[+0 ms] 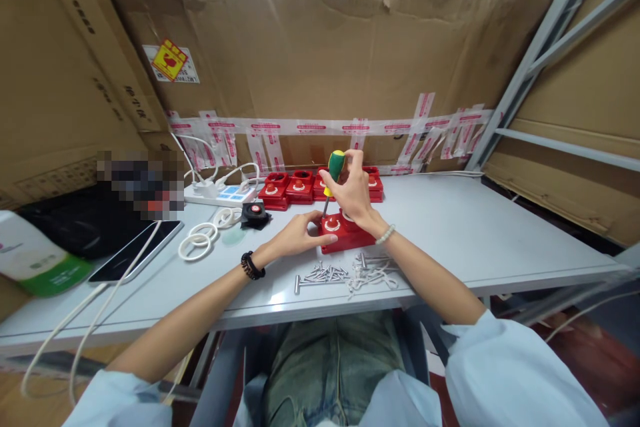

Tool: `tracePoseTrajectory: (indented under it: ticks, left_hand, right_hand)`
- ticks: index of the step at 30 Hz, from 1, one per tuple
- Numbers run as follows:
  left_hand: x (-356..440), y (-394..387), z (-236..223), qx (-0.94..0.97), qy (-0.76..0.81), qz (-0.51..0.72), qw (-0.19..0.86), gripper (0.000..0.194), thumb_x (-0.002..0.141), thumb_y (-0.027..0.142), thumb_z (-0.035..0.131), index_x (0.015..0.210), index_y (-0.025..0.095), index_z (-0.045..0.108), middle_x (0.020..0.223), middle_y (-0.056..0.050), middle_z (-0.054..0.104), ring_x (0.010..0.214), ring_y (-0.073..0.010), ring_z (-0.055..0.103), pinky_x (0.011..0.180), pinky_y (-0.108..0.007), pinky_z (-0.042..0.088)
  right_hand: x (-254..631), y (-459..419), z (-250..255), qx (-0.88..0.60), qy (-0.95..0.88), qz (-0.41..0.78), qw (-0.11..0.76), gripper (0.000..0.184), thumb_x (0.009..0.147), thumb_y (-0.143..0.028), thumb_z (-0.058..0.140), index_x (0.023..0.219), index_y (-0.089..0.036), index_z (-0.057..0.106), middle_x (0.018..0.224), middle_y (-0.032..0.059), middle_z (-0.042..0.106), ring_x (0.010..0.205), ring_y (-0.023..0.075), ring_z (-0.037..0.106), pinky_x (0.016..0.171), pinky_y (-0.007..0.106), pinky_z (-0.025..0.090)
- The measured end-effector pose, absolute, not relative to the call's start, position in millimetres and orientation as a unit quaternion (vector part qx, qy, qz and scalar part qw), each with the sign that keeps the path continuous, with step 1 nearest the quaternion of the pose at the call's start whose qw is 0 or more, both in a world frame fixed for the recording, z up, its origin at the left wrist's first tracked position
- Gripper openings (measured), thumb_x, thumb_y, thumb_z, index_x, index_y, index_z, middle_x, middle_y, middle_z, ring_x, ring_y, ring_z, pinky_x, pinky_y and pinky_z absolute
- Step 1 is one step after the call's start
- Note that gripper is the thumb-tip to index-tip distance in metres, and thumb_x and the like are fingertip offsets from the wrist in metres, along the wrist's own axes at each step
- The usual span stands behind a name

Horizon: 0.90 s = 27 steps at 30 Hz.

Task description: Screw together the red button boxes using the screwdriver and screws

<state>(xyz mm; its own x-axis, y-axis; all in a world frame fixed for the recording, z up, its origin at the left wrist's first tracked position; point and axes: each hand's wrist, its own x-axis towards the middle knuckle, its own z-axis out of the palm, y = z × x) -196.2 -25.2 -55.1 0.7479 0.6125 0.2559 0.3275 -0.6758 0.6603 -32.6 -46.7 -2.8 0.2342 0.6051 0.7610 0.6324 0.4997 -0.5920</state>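
My right hand (354, 190) is closed around the green and yellow handle of a screwdriver (336, 165). The shaft points down, its tip at the back left corner of a red box-shaped housing (345, 240) with a round red knob on top. My left hand (300, 235) rests against the housing's left side, thumb along the front and fingers at the back left corner, steadying it. In front of the housing lie a pile of silver screws (325, 273), a small T-shaped metal bar (310, 283) and some white cord (373, 279).
More red housings (300, 188) stand in a row behind. To the left are a black square part (255, 215), white rings (196, 244), a power strip (225, 195) with plugs and a tablet (137, 252). A cardboard wall (320, 60) closes off the back; a metal frame (520, 87) stands right.
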Motion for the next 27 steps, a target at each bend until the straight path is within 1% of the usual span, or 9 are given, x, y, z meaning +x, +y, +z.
tracePoseTrajectory:
  ticks: [7, 9, 12, 15, 17, 18, 20, 23, 27]
  left_hand:
    - [-197, -21, -58, 0.890, 0.240, 0.237, 0.308, 0.046, 0.081, 0.056, 0.066, 0.100, 0.015, 0.063, 0.092, -0.006, 0.068, 0.073, -0.0169, 0.060, 0.065, -0.029, 0.046]
    - [-197, -22, -58, 0.891, 0.239, 0.236, 0.306, 0.045, 0.081, 0.056, 0.066, 0.099, 0.015, 0.063, 0.091, -0.006, 0.068, 0.073, -0.0168, 0.060, 0.064, -0.028, 0.046]
    - [-198, -23, -57, 0.892, 0.241, 0.234, 0.301, 0.045, 0.081, 0.056, 0.066, 0.100, 0.015, 0.063, 0.091, -0.006, 0.069, 0.075, -0.0181, 0.062, 0.064, -0.028, 0.047]
    - [-198, -24, -55, 0.887, 0.250, 0.251, 0.295, 0.050, 0.082, 0.055, 0.065, 0.114, 0.016, 0.063, 0.109, -0.010, 0.070, 0.086, -0.0224, 0.066, 0.066, -0.029, 0.049]
    - [-196, -22, -51, 0.876, 0.253, 0.285, 0.297, 0.049, 0.087, 0.052, 0.059, 0.122, 0.018, 0.061, 0.123, -0.011, 0.067, 0.098, -0.0248, 0.066, 0.069, -0.029, 0.050]
    - [-193, -19, -49, 0.868, 0.251, 0.305, 0.300, 0.046, 0.089, 0.050, 0.056, 0.122, 0.018, 0.062, 0.124, -0.011, 0.067, 0.102, -0.0252, 0.065, 0.072, -0.030, 0.050]
    - [-188, -13, -46, 0.855, 0.245, 0.344, 0.302, 0.038, 0.092, 0.046, 0.053, 0.111, 0.017, 0.069, 0.113, -0.010, 0.073, 0.099, -0.0248, 0.067, 0.075, -0.031, 0.050]
    - [-180, -3, -45, 0.836, 0.237, 0.384, 0.313, 0.033, 0.088, 0.044, 0.059, 0.087, 0.014, 0.074, 0.088, -0.010, 0.077, 0.082, -0.0236, 0.069, 0.076, -0.033, 0.052]
    - [-175, 3, -49, 0.803, 0.230, 0.422, 0.352, 0.033, 0.080, 0.046, 0.069, 0.082, 0.013, 0.074, 0.083, -0.010, 0.077, 0.079, -0.0241, 0.070, 0.076, -0.034, 0.053]
  right_hand:
    - [-43, -66, 12, -0.494, -0.704, -0.018, 0.510, 0.040, 0.084, -0.030, 0.063, 0.119, -0.022, 0.045, 0.084, 0.0024, 0.066, 0.072, 0.0215, 0.065, 0.070, 0.039, 0.052]
    - [-39, -68, 18, -0.463, -0.730, 0.021, 0.503, 0.041, 0.082, -0.027, 0.064, 0.119, -0.022, 0.047, 0.089, 0.0028, 0.067, 0.078, 0.0216, 0.066, 0.076, 0.040, 0.054]
    - [-27, -64, 25, -0.376, -0.776, 0.141, 0.487, 0.040, 0.082, -0.024, 0.063, 0.119, -0.024, 0.050, 0.100, 0.0032, 0.066, 0.090, 0.0205, 0.068, 0.082, 0.040, 0.056]
    - [-16, -57, 26, -0.334, -0.771, 0.252, 0.481, 0.044, 0.083, -0.024, 0.060, 0.125, -0.024, 0.045, 0.099, 0.0033, 0.067, 0.096, 0.0204, 0.069, 0.087, 0.042, 0.057]
    - [-14, -55, 25, -0.336, -0.755, 0.279, 0.489, 0.047, 0.084, -0.022, 0.057, 0.129, -0.024, 0.040, 0.097, 0.0035, 0.067, 0.096, 0.0194, 0.069, 0.087, 0.042, 0.057]
    - [-14, -54, 24, -0.339, -0.752, 0.282, 0.490, 0.048, 0.085, -0.021, 0.056, 0.130, -0.024, 0.039, 0.097, 0.0038, 0.068, 0.094, 0.0188, 0.069, 0.087, 0.042, 0.057]
    - [-16, -54, 20, -0.343, -0.753, 0.275, 0.490, 0.049, 0.085, -0.019, 0.053, 0.131, -0.024, 0.037, 0.098, 0.0038, 0.067, 0.092, 0.0177, 0.069, 0.085, 0.040, 0.058]
    - [-20, -53, 14, -0.362, -0.740, 0.236, 0.516, 0.048, 0.085, -0.020, 0.052, 0.130, -0.024, 0.038, 0.096, 0.0021, 0.066, 0.088, 0.0164, 0.069, 0.083, 0.037, 0.057]
    - [-24, -51, 6, -0.418, -0.712, 0.153, 0.543, 0.035, 0.084, -0.031, 0.058, 0.116, -0.022, 0.046, 0.081, -0.0009, 0.062, 0.073, 0.0164, 0.065, 0.069, 0.033, 0.055]
